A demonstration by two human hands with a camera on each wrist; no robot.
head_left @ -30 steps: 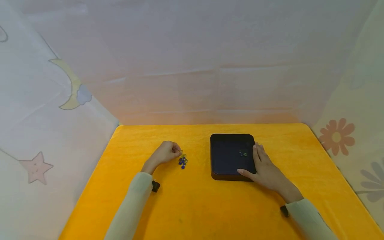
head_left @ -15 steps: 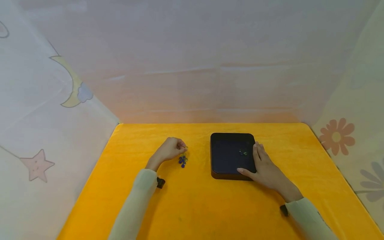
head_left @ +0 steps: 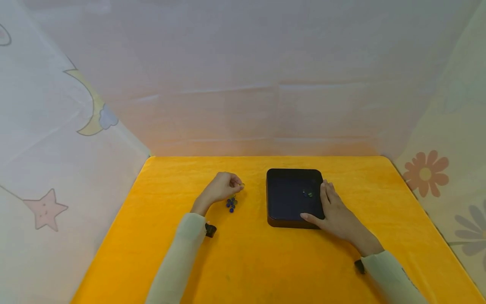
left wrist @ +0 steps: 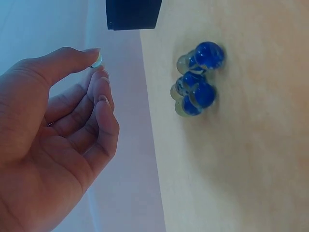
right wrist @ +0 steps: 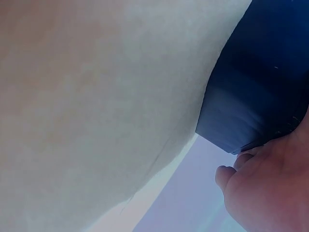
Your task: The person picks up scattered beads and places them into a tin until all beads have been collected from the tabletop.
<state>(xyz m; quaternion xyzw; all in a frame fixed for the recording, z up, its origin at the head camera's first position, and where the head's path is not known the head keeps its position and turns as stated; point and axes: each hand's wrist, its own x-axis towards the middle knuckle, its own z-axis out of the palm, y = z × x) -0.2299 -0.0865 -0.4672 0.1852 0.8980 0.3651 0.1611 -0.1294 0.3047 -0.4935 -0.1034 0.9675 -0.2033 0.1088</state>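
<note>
In the head view my left hand (head_left: 222,187) hovers just above and beyond a small cluster of marbles (head_left: 231,204). Between thumb and fingertips it pinches one small clear, yellowish marble (left wrist: 97,61), mostly covered by the fingers. The clustered marbles (left wrist: 200,79) are glass, some deep blue and some clear, and touch each other on the cloth. My right hand (head_left: 338,215) holds the right side of a square black tray (head_left: 294,224), fingers along the outer wall and thumb over the rim. A few marbles (head_left: 308,194) lie inside the tray, towards its right.
A yellow cloth (head_left: 243,261) covers the table. A pale printed curtain (head_left: 265,105) rises behind its far edge and along both sides. The tray stands to the right of the loose marbles.
My left hand has moved right and slightly away from me, lifting a clear marble off the cluster. The right hand and the tray stay where they were.
</note>
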